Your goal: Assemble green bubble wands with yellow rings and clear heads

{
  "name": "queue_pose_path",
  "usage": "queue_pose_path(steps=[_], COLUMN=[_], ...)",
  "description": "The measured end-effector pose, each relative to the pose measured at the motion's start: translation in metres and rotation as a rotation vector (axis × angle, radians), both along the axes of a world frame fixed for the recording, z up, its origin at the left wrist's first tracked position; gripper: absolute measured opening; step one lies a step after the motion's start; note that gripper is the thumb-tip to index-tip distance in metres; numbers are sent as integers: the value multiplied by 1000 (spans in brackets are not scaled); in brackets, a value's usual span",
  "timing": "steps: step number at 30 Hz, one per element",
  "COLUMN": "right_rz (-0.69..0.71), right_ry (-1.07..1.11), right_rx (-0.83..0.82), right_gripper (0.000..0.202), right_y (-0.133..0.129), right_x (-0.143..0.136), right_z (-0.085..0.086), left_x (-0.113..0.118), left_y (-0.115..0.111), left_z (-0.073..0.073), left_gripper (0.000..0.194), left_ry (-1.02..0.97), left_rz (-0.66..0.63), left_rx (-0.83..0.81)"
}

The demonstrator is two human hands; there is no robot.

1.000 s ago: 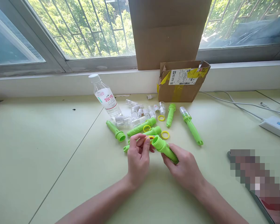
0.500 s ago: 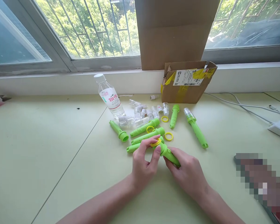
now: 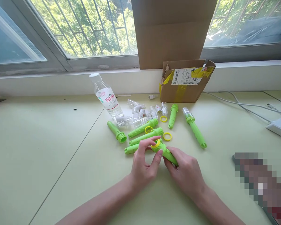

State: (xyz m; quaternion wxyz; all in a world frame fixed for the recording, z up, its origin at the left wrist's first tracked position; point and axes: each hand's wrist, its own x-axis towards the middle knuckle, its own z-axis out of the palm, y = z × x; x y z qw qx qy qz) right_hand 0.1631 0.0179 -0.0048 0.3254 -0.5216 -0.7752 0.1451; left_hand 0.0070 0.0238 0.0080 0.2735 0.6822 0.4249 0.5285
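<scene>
My right hand (image 3: 188,167) is closed around a green plastic handle tube (image 3: 170,157), its threaded end tilted up to the left. At that threaded mouth, my left hand (image 3: 144,164) pinches a yellow ring (image 3: 156,143) between fingers and thumb; the ring lies against the threads, partly hidden by a finger. Several loose green tubes lie just beyond, among them one with its threaded mouth facing me (image 3: 117,132). Loose yellow rings, such as one (image 3: 167,136) past my hands, rest nearby. Several clear ribbed caps (image 3: 154,112) sit in a cluster behind.
A water bottle (image 3: 107,97) stands left of the caps. Behind them is an opened cardboard box (image 3: 179,90). To the right lies a green tube with a clear cap fitted (image 3: 196,131). A white power strip (image 3: 279,128) with cables and a blurred-out flat object (image 3: 259,184) are farther right.
The yellow ring in my left hand has come down from above onto the mouth of the green tube. My right hand keeps its hold. The view has shifted slightly.
</scene>
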Motion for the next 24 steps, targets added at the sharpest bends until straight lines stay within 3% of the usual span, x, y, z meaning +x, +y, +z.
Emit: queue_pose_path(steps=[8, 14, 24], right_rz=[-51, 13, 92], right_ry=[-45, -111, -47], right_rx=[185, 315, 287], right_gripper=[18, 51, 52], right_y=[4, 3, 1], right_x=[3, 3, 6], right_z=[-6, 3, 3], left_x=[2, 1, 2], left_y=[1, 2, 0], left_z=[-3, -7, -7], left_gripper=[35, 35, 41], left_ry=[32, 55, 54], left_rz=[-25, -94, -112], left_rx=[21, 87, 24])
